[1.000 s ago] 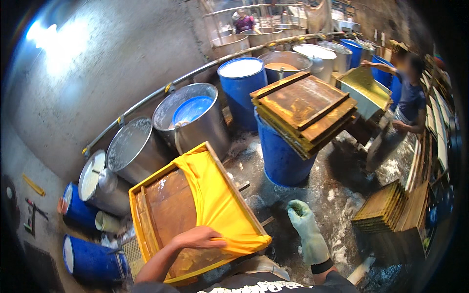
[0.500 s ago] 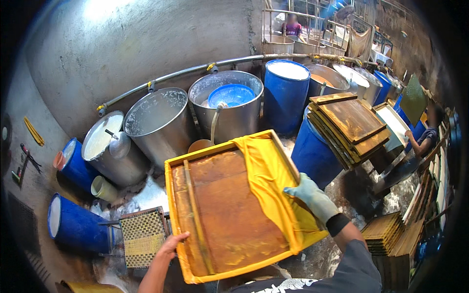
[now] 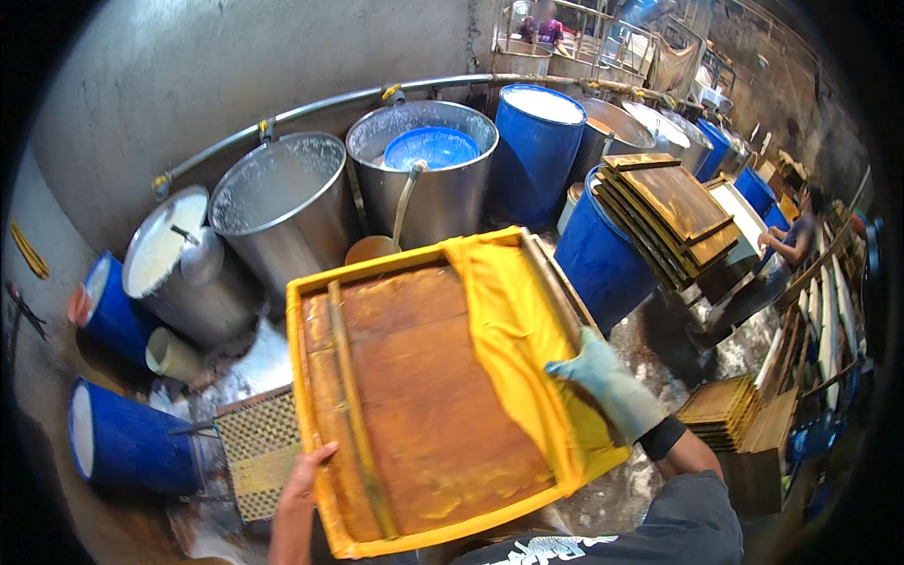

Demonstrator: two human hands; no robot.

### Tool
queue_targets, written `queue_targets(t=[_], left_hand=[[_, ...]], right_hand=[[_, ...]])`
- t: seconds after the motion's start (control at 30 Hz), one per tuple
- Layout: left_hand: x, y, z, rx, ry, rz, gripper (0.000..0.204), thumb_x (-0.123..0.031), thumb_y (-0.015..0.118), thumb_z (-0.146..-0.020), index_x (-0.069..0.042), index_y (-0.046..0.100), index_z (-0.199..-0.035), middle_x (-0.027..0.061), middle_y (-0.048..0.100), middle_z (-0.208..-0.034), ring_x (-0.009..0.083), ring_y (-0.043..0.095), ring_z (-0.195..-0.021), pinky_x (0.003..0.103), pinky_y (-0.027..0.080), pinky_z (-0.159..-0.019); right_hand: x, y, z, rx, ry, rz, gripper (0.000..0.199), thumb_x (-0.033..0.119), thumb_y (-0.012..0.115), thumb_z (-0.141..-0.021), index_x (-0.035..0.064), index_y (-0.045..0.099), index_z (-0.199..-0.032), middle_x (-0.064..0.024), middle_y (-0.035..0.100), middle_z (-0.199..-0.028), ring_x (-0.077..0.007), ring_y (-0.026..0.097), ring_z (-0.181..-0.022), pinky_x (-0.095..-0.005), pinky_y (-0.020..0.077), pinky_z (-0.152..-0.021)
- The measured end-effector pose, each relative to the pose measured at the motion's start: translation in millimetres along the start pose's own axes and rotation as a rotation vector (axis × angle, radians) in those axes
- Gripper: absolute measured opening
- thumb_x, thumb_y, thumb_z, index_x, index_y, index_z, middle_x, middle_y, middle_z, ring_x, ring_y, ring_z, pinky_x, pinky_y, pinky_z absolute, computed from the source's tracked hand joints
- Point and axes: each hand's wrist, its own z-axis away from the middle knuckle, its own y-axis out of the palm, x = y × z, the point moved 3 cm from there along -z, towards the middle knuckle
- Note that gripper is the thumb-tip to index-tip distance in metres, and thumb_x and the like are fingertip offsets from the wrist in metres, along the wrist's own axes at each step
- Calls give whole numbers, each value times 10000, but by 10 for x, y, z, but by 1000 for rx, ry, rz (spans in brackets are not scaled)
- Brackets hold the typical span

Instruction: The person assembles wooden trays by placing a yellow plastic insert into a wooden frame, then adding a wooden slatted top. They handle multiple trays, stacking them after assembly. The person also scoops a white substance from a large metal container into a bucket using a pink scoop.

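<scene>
In the head view, the brown tray (image 3: 443, 386) with a yellow rim slants across the lower centre. The bare left hand (image 3: 303, 476) grips its left edge, thumb on top; the gloved right hand (image 3: 610, 377) clasps its right edge beside yellow cloth (image 3: 513, 348). Boards (image 3: 673, 212) top a blue drum (image 3: 603, 273), upper right; steel vats (image 3: 325, 240) stand upper left.

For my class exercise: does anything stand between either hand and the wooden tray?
Nothing visible separates the bare left hand from the yellow left edge of the wooden tray. A glove covers the right hand, which rests partly on yellow cloth.
</scene>
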Motion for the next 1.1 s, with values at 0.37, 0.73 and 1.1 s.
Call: queue_targets(t=[0.37, 0.73, 1.1], left_hand=[[-3046, 519, 2898, -688, 209, -844, 285, -221, 764, -816, -11, 736, -1006, 55, 704, -858, 190, 644, -744, 335, 500, -694], [-2459, 4832, 3469, -113, 657, -1229, 832, -583, 633, -985, 14, 455, -1536, 161, 550, -1469, 242, 512, -1363, 362, 349, -1181], [2891, 1929, 1987, -20, -322, 114, 911, -798, 318, -994, -14, 604, -1360, 240, 658, -1358, 369, 663, -1232, 482, 520, -1013]], right_hand=[[652, 1400, 401, 442, -16, -620, 1139, 506, 937, -721, -114, 390, -1504, -328, 612, -1379, -405, 607, -1306, -447, 500, -1075], [869, -475, 639, 890, -353, -1443, 954, 531, 680, -990, 53, 178, -1645, -183, 325, -1634, -322, 390, -1462, -491, 427, -1115], [-3999, 1077, 1222, 364, 264, -841, 742, 479, 648, -1015, 55, 328, -1534, -150, 454, -1431, -292, 502, -1237, -453, 467, -930]])
